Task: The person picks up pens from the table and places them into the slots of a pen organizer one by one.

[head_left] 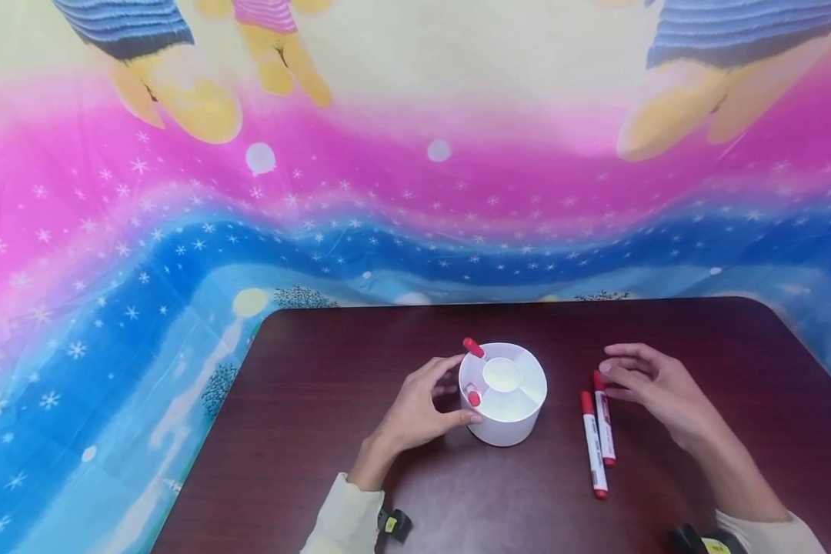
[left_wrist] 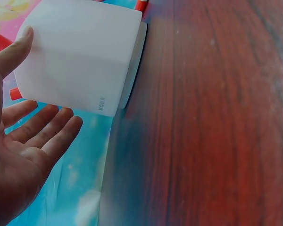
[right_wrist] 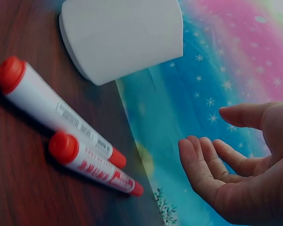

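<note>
A round white pen holder (head_left: 504, 431) with a central cup and divided compartments stands upright on the table. Two red-capped markers (head_left: 474, 348) lean in its left compartments, caps up. My left hand (head_left: 422, 408) holds the holder's left side, thumb at the front and fingers towards the back; in the left wrist view the thumb lies on the white wall (left_wrist: 75, 56). To the right, two more markers (head_left: 605, 427) with red caps and white barrels lie side by side. Over their capped ends hovers my right hand (head_left: 654, 385), fingers loosely bent, gripping nothing in the right wrist view.
The dark brown wooden table (head_left: 318, 385) ends at a back edge behind the holder. Beyond it hangs a colourful cloth (head_left: 388, 192) with snowflakes and cartoon figures. Each wrist carries a black camera strap (head_left: 395, 525).
</note>
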Motion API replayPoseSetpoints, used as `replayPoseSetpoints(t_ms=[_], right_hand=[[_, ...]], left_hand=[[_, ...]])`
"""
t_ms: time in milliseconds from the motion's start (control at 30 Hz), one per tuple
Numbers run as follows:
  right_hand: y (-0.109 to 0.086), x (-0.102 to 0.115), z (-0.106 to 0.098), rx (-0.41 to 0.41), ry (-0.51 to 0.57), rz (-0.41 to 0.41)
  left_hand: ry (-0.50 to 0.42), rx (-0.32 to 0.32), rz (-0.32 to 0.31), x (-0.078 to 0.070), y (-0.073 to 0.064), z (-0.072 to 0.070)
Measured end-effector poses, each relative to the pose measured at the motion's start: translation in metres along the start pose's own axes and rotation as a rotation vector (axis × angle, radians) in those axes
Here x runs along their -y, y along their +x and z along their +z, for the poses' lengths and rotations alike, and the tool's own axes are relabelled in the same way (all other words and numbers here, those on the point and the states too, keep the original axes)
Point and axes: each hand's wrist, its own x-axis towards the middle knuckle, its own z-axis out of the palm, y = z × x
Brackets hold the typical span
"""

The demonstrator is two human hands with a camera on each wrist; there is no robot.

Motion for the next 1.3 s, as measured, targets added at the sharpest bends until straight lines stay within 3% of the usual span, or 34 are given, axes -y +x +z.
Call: replayPoseSetpoints(t_ms=[133, 333, 667, 1100, 1300], right_hand=[[-0.004, -0.007, -0.004, -0.006, -0.027, 0.020], [-0.007, -0.014, -0.009, -0.001, 0.046, 0.039], [-0.010, -0.026, -0.014, 0.046, 0.034, 0.179], [-0.004, -0.036, -0.010, 0.086, -0.134, 0.266], [0.002, -0.039, -0.004, 0.053, -0.252, 0.289]], left_hand=[[0.011, 0.000, 0.007, 0.000, 0.000, 0.000], [0.015, 0.000, 0.012, 0.000, -0.001, -0.001], [0.008, 0.010, 0.001, 0.000, 0.000, -0.001], [0.022, 0.008, -0.009, 0.001, 0.000, -0.001], [0.038, 0.009, -0.013, 0.001, 0.001, 0.000]])
